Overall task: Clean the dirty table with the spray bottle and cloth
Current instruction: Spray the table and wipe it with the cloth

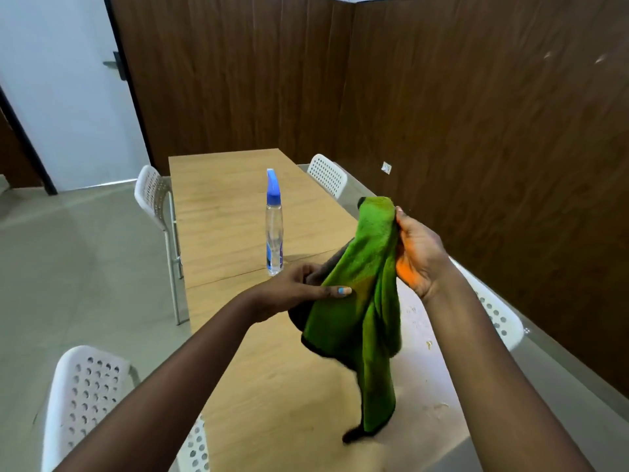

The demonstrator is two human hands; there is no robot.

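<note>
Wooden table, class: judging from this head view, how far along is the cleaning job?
Done: nothing is plainly wiped; crumbs and a whitish smear sit on the light wooden table. In hand: the left hand and right hand both hold the green microfibre cloth above it. Left: the clear blue-capped spray bottle stands untouched; spraying and wiping remain.

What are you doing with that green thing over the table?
A person is holding a green fluffy cloth up over a long light wooden table. The right hand grips the cloth near its top, and the left hand holds its side lower down, so it hangs loose in the air. A clear plastic spray bottle with a blue nozzle stands upright on the table, untouched. Crumbs and smudges show on the table near the right arm, so that part is not wiped yet.
</note>
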